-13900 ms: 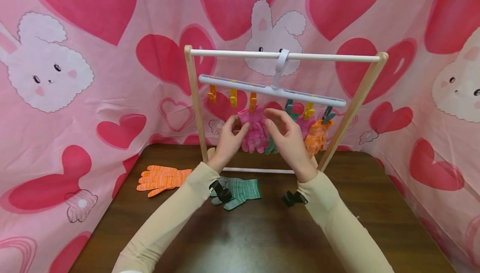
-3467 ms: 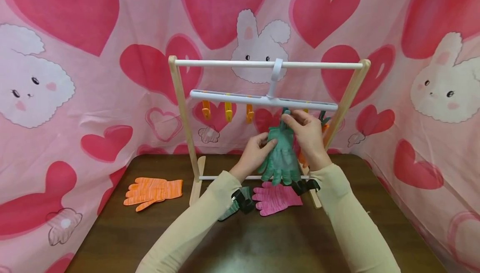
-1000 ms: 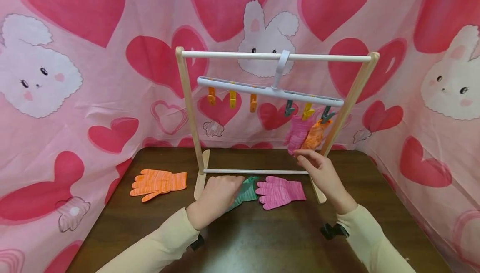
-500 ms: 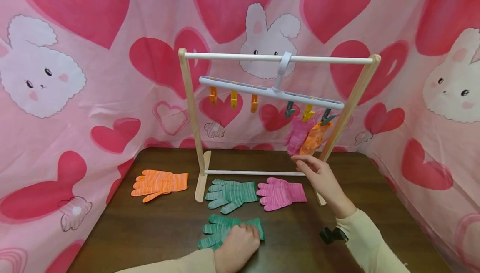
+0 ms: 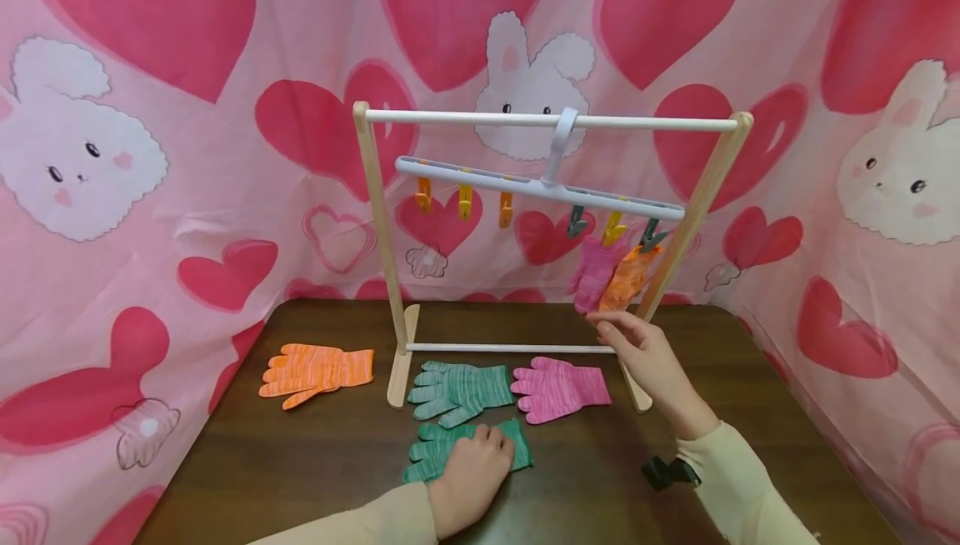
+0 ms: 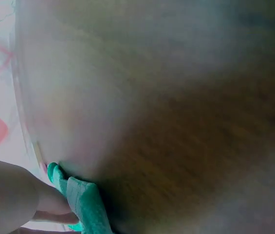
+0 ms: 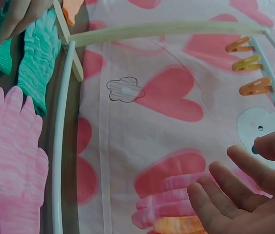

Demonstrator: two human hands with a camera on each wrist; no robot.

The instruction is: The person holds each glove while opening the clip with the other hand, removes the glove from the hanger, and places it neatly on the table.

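My left hand (image 5: pixel 474 478) rests on a green glove (image 5: pixel 431 455) lying flat at the front of the table, its fingers over the palm and cuff. In the left wrist view, part of that green glove (image 6: pixel 89 207) shows beside the hand. My right hand (image 5: pixel 652 362) is raised with loosely bent fingers, holding nothing. Its fingertips are just below a hanging pink glove (image 5: pixel 594 274) and a hanging orange glove (image 5: pixel 628 278); whether they touch is unclear. The pink glove hangs from a yellow clip (image 5: pixel 614 229), the orange one from a dark grey-green clip (image 5: pixel 652 236).
A white clip hanger (image 5: pixel 547 188) hangs tilted from a wooden rack (image 5: pixel 381 220). Bare clips include a left orange clip (image 5: pixel 423 195) and a grey-green clip (image 5: pixel 576 222). Gloves on the table: orange (image 5: pixel 318 368), grey-green (image 5: pixel 465 387), pink (image 5: pixel 564 388).
One pink glove, then a green glove, came off the hanger and now lie on the table. My left hand carried the green one down, then slid it slightly. The right hand lowered.
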